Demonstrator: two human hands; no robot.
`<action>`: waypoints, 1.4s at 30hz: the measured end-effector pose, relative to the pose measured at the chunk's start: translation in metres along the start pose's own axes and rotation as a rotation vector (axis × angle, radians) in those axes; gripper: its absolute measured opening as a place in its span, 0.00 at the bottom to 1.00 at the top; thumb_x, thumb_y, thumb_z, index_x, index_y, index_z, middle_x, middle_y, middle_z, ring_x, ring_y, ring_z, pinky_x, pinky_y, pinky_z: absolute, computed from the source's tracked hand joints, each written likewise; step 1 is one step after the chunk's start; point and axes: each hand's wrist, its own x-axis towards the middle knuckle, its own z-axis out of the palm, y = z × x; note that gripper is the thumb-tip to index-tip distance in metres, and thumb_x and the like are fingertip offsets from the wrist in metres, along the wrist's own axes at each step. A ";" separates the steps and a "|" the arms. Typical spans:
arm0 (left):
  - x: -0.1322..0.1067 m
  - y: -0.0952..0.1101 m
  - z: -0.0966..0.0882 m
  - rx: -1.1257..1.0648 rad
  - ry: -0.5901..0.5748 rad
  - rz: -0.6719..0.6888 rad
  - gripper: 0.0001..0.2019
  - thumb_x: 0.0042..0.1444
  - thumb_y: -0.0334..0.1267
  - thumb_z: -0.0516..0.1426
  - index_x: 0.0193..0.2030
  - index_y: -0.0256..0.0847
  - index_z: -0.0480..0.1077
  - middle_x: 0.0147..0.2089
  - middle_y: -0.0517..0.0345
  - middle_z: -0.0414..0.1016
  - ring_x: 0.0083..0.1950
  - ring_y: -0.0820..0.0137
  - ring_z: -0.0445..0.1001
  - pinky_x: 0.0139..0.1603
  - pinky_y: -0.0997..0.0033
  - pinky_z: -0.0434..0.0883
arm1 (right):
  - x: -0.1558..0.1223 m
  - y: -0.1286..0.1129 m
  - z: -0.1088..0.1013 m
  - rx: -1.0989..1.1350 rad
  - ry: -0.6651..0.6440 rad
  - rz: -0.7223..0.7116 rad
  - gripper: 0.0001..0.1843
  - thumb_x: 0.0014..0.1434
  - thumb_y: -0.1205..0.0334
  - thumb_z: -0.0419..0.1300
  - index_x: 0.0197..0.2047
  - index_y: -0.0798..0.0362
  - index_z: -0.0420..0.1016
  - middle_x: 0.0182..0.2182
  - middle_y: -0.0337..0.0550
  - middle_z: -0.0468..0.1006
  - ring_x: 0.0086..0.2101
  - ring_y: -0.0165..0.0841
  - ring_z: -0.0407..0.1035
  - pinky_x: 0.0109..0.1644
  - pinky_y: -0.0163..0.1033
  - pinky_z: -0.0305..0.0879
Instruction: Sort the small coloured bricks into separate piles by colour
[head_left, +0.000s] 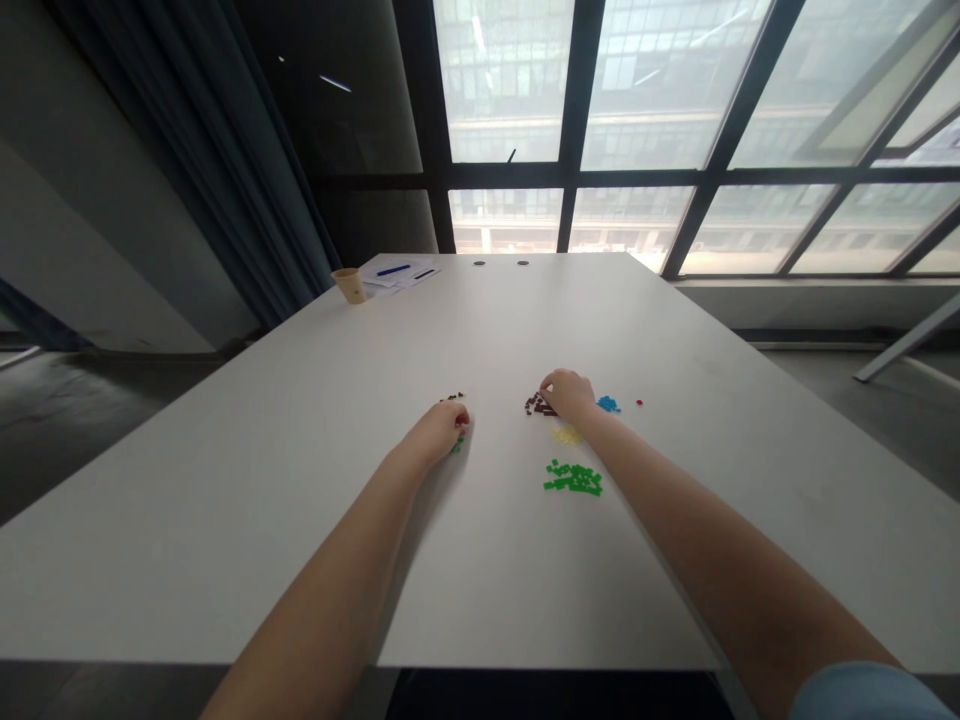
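Small coloured pieces lie in piles on a white table (300,450). My left hand (442,428) rests curled over a small mixed cluster, with dark pieces (452,397) just beyond it and a green bit at its edge. My right hand (568,392) is curled with its fingertips on a pile of dark brown pieces (535,405). Beside that hand to the right sits a blue pile (608,404) and a single red piece (640,402). A pale yellow pile (567,435) and a green pile (574,479) lie near my right forearm.
A tan paper cup (350,285) stands at the far left corner of the table, beside papers with a blue pen (394,270). Two cable holes (500,263) sit at the far edge. Large windows and a dark curtain lie beyond.
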 end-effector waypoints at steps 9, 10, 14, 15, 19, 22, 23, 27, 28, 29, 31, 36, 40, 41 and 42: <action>-0.002 0.001 -0.003 -0.006 -0.120 -0.026 0.09 0.38 0.25 0.50 0.24 0.37 0.69 0.25 0.55 0.71 0.29 0.70 0.68 0.31 0.72 0.63 | -0.022 0.032 -0.019 0.074 0.086 0.056 0.15 0.54 0.59 0.51 0.38 0.50 0.77 0.38 0.46 0.76 0.38 0.36 0.68 0.40 0.37 0.60; -0.002 0.002 -0.004 -0.002 -0.120 -0.032 0.09 0.38 0.25 0.50 0.24 0.37 0.69 0.25 0.55 0.71 0.28 0.70 0.68 0.31 0.73 0.63 | -0.026 0.038 -0.020 0.082 0.092 0.062 0.15 0.54 0.59 0.51 0.38 0.51 0.77 0.37 0.45 0.76 0.37 0.35 0.68 0.40 0.37 0.60; -0.005 0.007 -0.004 0.013 -0.084 -0.028 0.11 0.38 0.25 0.48 0.27 0.37 0.69 0.26 0.56 0.71 0.28 0.71 0.67 0.30 0.73 0.62 | -0.041 0.048 -0.020 0.092 0.093 0.049 0.16 0.54 0.63 0.50 0.41 0.49 0.76 0.37 0.43 0.75 0.36 0.33 0.67 0.41 0.36 0.59; -0.005 0.009 -0.005 0.013 -0.068 -0.022 0.11 0.38 0.25 0.48 0.28 0.37 0.69 0.27 0.56 0.71 0.28 0.71 0.67 0.29 0.73 0.62 | -0.043 0.046 -0.019 0.085 0.082 0.020 0.17 0.54 0.65 0.49 0.43 0.47 0.75 0.37 0.43 0.74 0.37 0.33 0.67 0.41 0.35 0.58; -0.004 0.014 -0.004 -0.056 -0.010 -0.022 0.09 0.42 0.27 0.50 0.31 0.37 0.67 0.30 0.55 0.72 0.29 0.71 0.68 0.30 0.73 0.63 | -0.042 0.027 -0.012 0.004 0.000 -0.097 0.22 0.54 0.69 0.47 0.48 0.41 0.72 0.39 0.42 0.73 0.41 0.34 0.65 0.42 0.37 0.56; -0.002 0.014 -0.003 -0.061 0.005 -0.006 0.08 0.43 0.27 0.51 0.31 0.37 0.67 0.31 0.55 0.72 0.30 0.71 0.67 0.32 0.72 0.64 | -0.037 0.013 -0.008 -0.055 -0.055 -0.111 0.22 0.54 0.68 0.47 0.49 0.39 0.70 0.41 0.44 0.71 0.44 0.36 0.64 0.43 0.39 0.55; -0.002 0.014 -0.002 -0.050 0.007 0.002 0.08 0.42 0.27 0.51 0.31 0.37 0.67 0.31 0.56 0.71 0.30 0.71 0.67 0.32 0.72 0.63 | -0.035 0.010 -0.007 -0.066 -0.062 -0.110 0.22 0.55 0.67 0.47 0.49 0.39 0.70 0.41 0.44 0.71 0.44 0.37 0.63 0.44 0.40 0.54; -0.003 0.013 -0.002 -0.030 0.016 0.016 0.08 0.42 0.26 0.51 0.31 0.37 0.67 0.30 0.56 0.71 0.30 0.71 0.67 0.33 0.72 0.63 | -0.031 0.005 -0.003 -0.103 -0.061 -0.117 0.21 0.57 0.66 0.45 0.48 0.40 0.70 0.42 0.45 0.70 0.45 0.38 0.61 0.45 0.42 0.53; -0.004 0.013 -0.003 -0.029 0.017 0.017 0.09 0.42 0.26 0.51 0.31 0.37 0.68 0.30 0.56 0.71 0.30 0.71 0.67 0.33 0.72 0.63 | -0.031 0.005 -0.002 -0.115 -0.061 -0.119 0.20 0.57 0.65 0.45 0.48 0.41 0.70 0.43 0.46 0.70 0.45 0.38 0.61 0.45 0.42 0.52; -0.004 0.014 -0.003 -0.028 0.018 0.015 0.09 0.42 0.26 0.51 0.31 0.37 0.68 0.30 0.56 0.71 0.30 0.70 0.67 0.33 0.72 0.63 | -0.032 0.005 -0.001 -0.129 -0.060 -0.124 0.20 0.57 0.65 0.45 0.48 0.41 0.70 0.43 0.46 0.70 0.45 0.38 0.61 0.45 0.42 0.51; -0.005 0.015 -0.004 -0.025 0.013 0.005 0.09 0.43 0.26 0.52 0.32 0.36 0.68 0.31 0.55 0.71 0.30 0.70 0.67 0.33 0.72 0.63 | -0.033 0.004 0.000 -0.159 -0.058 -0.138 0.20 0.58 0.65 0.45 0.49 0.42 0.70 0.43 0.47 0.70 0.46 0.38 0.60 0.46 0.43 0.50; -0.005 0.016 -0.003 -0.032 -0.009 -0.030 0.10 0.43 0.25 0.52 0.33 0.36 0.69 0.33 0.53 0.72 0.31 0.71 0.67 0.34 0.72 0.63 | -0.035 -0.001 0.000 -0.248 -0.031 -0.188 0.18 0.59 0.64 0.45 0.47 0.45 0.71 0.43 0.48 0.70 0.46 0.38 0.59 0.47 0.44 0.47; -0.004 0.014 -0.002 -0.042 -0.004 -0.028 0.10 0.43 0.25 0.51 0.34 0.35 0.69 0.33 0.53 0.72 0.31 0.71 0.67 0.34 0.72 0.63 | -0.037 -0.004 -0.003 -0.263 -0.034 -0.205 0.17 0.59 0.65 0.46 0.46 0.46 0.71 0.43 0.48 0.70 0.45 0.37 0.60 0.47 0.43 0.47; -0.003 0.013 -0.001 -0.049 -0.002 -0.024 0.10 0.43 0.25 0.51 0.34 0.35 0.69 0.33 0.53 0.72 0.31 0.71 0.67 0.34 0.72 0.63 | -0.037 -0.003 -0.004 -0.251 -0.024 -0.203 0.18 0.59 0.64 0.45 0.47 0.45 0.71 0.43 0.48 0.70 0.45 0.37 0.60 0.47 0.43 0.48; -0.003 0.013 -0.001 -0.054 0.002 -0.018 0.10 0.43 0.25 0.51 0.34 0.35 0.69 0.33 0.53 0.72 0.32 0.71 0.68 0.35 0.72 0.63 | -0.037 -0.003 -0.006 -0.235 -0.007 -0.199 0.18 0.59 0.64 0.45 0.47 0.45 0.70 0.43 0.47 0.70 0.45 0.37 0.60 0.46 0.43 0.49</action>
